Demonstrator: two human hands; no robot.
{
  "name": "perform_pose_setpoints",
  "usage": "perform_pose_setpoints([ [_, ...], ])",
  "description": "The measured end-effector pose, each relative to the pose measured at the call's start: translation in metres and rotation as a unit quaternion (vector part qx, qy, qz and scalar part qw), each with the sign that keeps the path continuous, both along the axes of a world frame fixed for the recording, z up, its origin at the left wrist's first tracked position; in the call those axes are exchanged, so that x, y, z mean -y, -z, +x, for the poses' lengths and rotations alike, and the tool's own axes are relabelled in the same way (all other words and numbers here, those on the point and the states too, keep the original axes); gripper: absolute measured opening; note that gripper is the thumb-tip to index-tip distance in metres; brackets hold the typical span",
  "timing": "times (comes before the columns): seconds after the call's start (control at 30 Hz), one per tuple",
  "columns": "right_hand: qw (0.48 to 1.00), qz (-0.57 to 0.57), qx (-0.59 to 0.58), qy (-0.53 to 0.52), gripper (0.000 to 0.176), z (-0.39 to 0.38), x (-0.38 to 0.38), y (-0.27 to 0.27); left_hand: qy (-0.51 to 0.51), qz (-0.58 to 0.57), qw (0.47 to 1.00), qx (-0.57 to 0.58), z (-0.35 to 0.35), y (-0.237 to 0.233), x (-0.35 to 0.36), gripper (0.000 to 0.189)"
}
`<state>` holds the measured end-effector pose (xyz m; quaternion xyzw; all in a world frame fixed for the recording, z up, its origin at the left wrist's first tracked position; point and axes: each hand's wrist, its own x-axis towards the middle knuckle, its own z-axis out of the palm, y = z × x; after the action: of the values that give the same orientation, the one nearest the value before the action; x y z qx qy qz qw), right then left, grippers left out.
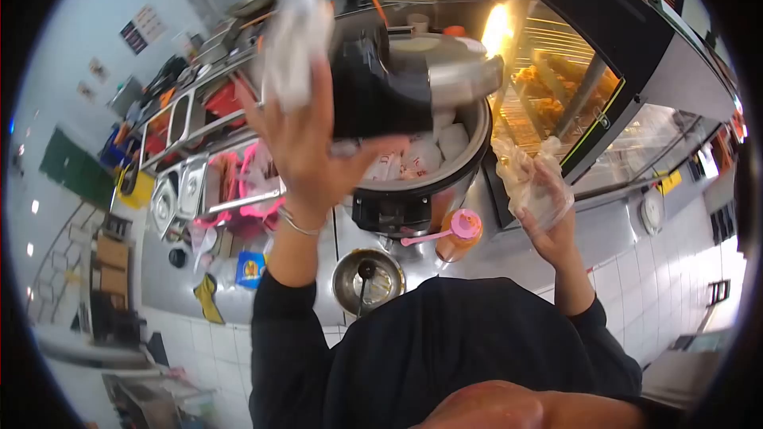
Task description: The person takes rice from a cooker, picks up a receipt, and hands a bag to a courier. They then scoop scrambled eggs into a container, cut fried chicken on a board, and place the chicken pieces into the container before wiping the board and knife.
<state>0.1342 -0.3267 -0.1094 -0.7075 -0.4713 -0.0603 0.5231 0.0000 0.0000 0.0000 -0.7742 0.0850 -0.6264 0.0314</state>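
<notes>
My left hand (300, 147) is raised, fingers stretched and thumb out. A blurred white packet (298, 44) is at its fingers and appears held by them. Beside it is the tilted black lid (385, 83) of a large cooker (397, 208), with a blurred silver part on its right. White wrapped packets (421, 157) with red print lie inside the cooker. Crinkled clear plastic (532, 179), apparently a loose disposable glove, covers the fingers of my right hand (548, 230). These fingers look apart, near the lit food warmer (612, 111).
In front of the cooker stand an orange container (455, 248) with a pink top and a metal bowl (368, 282) holding a dark ladle. Metal pans (179, 191), pink bags and a yellow cloth (208, 299) are left on the steel counter. Fried food (548, 79) sits in the warmer.
</notes>
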Motion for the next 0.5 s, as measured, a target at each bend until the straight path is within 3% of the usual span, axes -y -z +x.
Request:
perform_pose_setpoints([
  [0.07, 0.993, -0.043, 0.104, 0.044, 0.058, -0.008, -0.006, -0.032, 0.039, -0.006, 0.999, 0.013, 0.017, -0.058, 0.013, 0.084],
  [0.1, 0.991, -0.067, 0.110, 0.042, 0.055, 0.000, -0.037, -0.047, 0.104, -0.043, 0.994, -0.004, 0.036, -0.071, -0.020, 0.086],
  [0.13, 0.990, -0.081, 0.104, 0.040, 0.051, 0.003, -0.056, -0.059, 0.056, -0.087, 0.984, -0.147, 0.031, -0.099, -0.013, 0.069],
  [0.17, 0.990, -0.100, 0.090, 0.037, 0.048, 0.005, -0.073, -0.067, 0.101, -0.079, 0.989, -0.078, 0.052, -0.116, -0.021, 0.099],
  [0.2, 0.982, -0.131, 0.131, 0.034, 0.048, 0.012, -0.093, -0.074, 0.012, -0.036, 0.985, -0.168, 0.066, -0.122, -0.040, 0.072],
  [0.27, 0.961, -0.199, 0.187, 0.045, 0.049, 0.036, -0.135, -0.088, -0.041, -0.008, 0.985, -0.169, 0.083, -0.137, -0.058, 0.072],
  [0.3, 0.950, -0.231, 0.200, 0.058, 0.050, 0.051, -0.157, -0.091, -0.009, -0.024, 0.996, -0.084, 0.086, -0.153, -0.059, 0.100],
  [0.33, 0.936, -0.233, 0.261, 0.052, 0.048, 0.076, -0.180, -0.080, -0.007, -0.022, 0.996, -0.084, 0.091, -0.159, -0.065, 0.100],
  [0.37, 0.917, -0.234, 0.321, 0.045, 0.046, 0.100, -0.202, -0.065, -0.007, -0.020, 0.996, -0.084, 0.096, -0.163, -0.071, 0.100],
  [0.43, 0.859, -0.374, 0.348, 0.020, 0.049, 0.112, -0.254, -0.055, -0.003, -0.023, 0.996, -0.088, 0.099, -0.166, -0.076, 0.099],
  [0.5, 0.744, -0.543, 0.386, -0.047, 0.051, 0.143, -0.296, -0.024, 0.002, -0.028, 0.995, -0.096, 0.100, -0.169, -0.078, 0.099],
])
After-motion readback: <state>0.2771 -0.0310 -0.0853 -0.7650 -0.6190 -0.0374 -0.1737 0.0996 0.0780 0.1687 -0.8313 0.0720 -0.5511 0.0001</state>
